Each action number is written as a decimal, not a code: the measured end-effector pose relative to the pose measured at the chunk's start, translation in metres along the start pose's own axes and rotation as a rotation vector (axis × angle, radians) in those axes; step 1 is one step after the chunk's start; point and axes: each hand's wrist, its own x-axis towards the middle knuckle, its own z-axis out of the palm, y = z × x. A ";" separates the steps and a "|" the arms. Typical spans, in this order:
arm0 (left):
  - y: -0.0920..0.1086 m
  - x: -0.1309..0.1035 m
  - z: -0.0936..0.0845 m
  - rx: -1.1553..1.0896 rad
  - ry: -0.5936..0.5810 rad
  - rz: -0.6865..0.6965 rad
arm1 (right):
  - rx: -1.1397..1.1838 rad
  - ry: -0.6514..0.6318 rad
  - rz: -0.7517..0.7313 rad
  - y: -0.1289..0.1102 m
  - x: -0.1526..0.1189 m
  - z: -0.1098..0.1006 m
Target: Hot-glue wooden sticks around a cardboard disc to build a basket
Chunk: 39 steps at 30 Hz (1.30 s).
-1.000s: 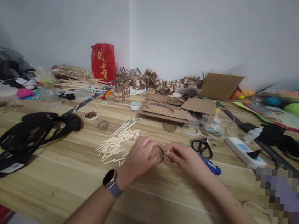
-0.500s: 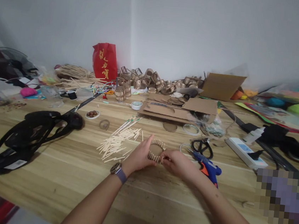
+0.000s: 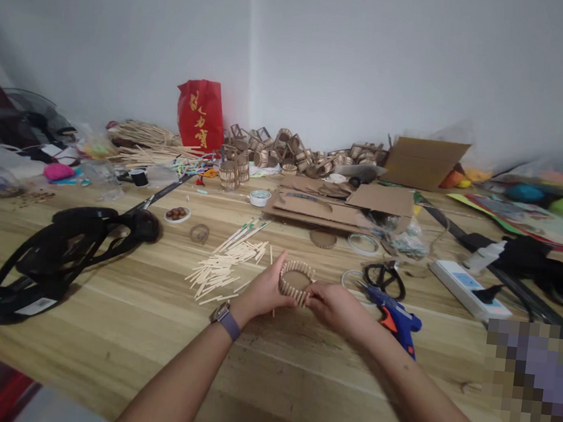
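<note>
A small round basket [image 3: 297, 282], made of short wooden sticks set around a brown cardboard base, is held just above the table in front of me. My left hand [image 3: 269, 289] is closed around its left side, thumb at the near rim. My right hand [image 3: 331, 303] pinches at the basket's near right edge, the fingertips on the sticks there. Left of the hands lies a loose pile of cut wooden sticks [image 3: 228, 266]. A blue glue gun [image 3: 396, 315] rests on the table beside my right forearm.
Black scissors [image 3: 386, 278] lie by a tape ring [image 3: 353, 279]. Flat cardboard [image 3: 312, 209] and finished small baskets [image 3: 288, 151] stand behind. A black strapped device [image 3: 61, 248] is at left, a white power strip [image 3: 469, 290] at right. A dish of brown beads [image 3: 177, 215] sits beyond the sticks.
The basket has tilted slightly, showing more of its near stick wall. My left thumb now lies along the near side, and the right fingers have shifted slightly. The view has moved a little.
</note>
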 end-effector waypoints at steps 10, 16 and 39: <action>-0.002 0.000 0.000 0.028 -0.007 0.023 | 0.034 0.040 -0.102 0.007 -0.003 0.005; -0.001 -0.001 0.000 0.053 -0.009 0.032 | 0.033 0.062 -0.124 0.007 -0.004 0.006; -0.001 -0.001 -0.001 0.051 -0.009 0.055 | 0.044 0.074 -0.134 0.007 -0.004 0.008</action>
